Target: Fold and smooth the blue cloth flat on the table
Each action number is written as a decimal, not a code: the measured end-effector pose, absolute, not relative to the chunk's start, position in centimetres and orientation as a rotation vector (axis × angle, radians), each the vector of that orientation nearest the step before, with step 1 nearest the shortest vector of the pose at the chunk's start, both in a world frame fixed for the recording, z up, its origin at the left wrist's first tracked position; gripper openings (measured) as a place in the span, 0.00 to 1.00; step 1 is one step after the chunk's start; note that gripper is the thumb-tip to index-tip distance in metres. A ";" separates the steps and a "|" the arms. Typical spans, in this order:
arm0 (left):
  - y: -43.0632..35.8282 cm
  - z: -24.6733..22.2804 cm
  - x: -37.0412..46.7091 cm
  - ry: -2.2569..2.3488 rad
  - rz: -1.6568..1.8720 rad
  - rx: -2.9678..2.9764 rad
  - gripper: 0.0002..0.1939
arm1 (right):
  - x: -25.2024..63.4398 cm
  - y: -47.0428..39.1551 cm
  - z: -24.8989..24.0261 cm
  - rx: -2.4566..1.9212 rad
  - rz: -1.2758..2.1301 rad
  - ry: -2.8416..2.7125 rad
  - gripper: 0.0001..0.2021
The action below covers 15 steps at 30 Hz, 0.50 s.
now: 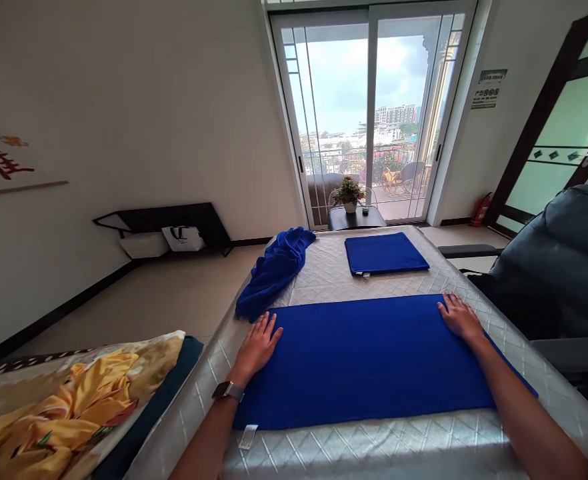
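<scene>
The head view shows both bare hands palm down on a wide blue towel (369, 363), which lies under and between the fingers and stretches from them toward the wearer across a quilted mattress (324, 280). The left hand (257, 347), with a smartwatch (227, 390) at its wrist, rests on the far left corner, its fingers extended and slightly apart; the right hand (460, 319) lies at the far right corner, fingers spread loosely, and neither is clamped on anything. Nearer the wearer than the left fingers, a white care label (248, 437) sticks out from the near edge; below the right fingers, a strip of blue shows past the forearm, perhaps an under layer out of line. Just beyond the left fingertips lies a crumpled blue cloth (279, 267), and beyond and to the left of the right fingertips a neatly folded blue towel (387, 253) lies flat. The step in hand looks like smoothing and squaring the wide piece. The next move probably calls for evening up that right side, then pinching an edge with the fingertips so the layers turn together without slipping.
</scene>
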<state>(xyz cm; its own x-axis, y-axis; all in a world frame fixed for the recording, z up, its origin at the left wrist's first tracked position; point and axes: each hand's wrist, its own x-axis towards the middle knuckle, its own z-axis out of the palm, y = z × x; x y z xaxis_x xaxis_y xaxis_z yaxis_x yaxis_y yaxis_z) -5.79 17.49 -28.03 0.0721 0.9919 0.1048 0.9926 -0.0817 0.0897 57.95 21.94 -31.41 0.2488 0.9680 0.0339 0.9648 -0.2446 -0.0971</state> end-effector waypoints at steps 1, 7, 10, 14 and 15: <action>16.2 -28.2 -5.5 -2.116 -0.219 -2.313 0.34 | 57.7 21.8 -31.3 -2.414 0.017 -1.867 0.34; 7.7 -29.6 -3.9 -2.083 -0.276 -2.361 0.34 | 55.6 20.4 -29.6 -2.427 -0.378 -1.892 0.30; 5.8 -30.0 -3.6 -2.091 -0.312 -2.320 0.34 | 52.5 19.5 -28.2 -2.413 -0.447 -1.872 0.30; 5.7 -30.1 -3.6 -2.075 -0.347 -2.315 0.35 | 43.2 17.2 -26.3 -2.256 -0.317 -2.010 0.30; 5.8 -30.2 -3.7 -2.067 -0.359 -2.315 0.35 | 40.1 16.4 -25.9 -2.170 -0.232 -2.081 0.31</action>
<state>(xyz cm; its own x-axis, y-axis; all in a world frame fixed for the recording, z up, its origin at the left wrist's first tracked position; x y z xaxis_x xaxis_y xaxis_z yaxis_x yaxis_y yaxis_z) -3.67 5.83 -30.22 0.0979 0.9785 0.1816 0.9825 -0.1241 0.1391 40.12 16.37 -25.87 0.0394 0.9795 0.1973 0.9990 -0.0432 0.0149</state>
